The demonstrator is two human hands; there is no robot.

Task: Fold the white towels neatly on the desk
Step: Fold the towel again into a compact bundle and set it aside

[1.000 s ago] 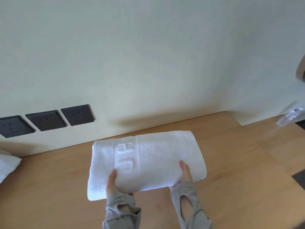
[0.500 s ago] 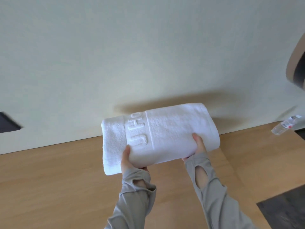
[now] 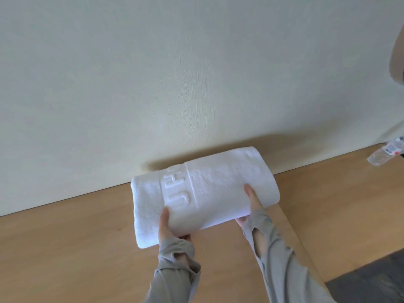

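A folded white towel (image 3: 205, 193) with raised lettering across a band lies lengthwise over the back of the wooden desk (image 3: 76, 248), close to the wall. My left hand (image 3: 167, 227) grips its near edge at the left, thumb on top and fingers underneath. My right hand (image 3: 251, 204) holds the near edge further right the same way. Whether the towel rests on the desk or is held just above it cannot be told. Both wrists wear grey sleeves with thumb holes.
A pale wall (image 3: 175, 84) rises right behind the towel. A clear plastic bottle (image 3: 385, 153) lies at the far right of the desk. The desk's right corner edge (image 3: 306, 248) drops to a dark floor (image 3: 371, 278).
Both hands carried the towel away from me and rightward toward the wall. The view shifted right, so the dark wall sockets and the other towel at the left went out of sight.
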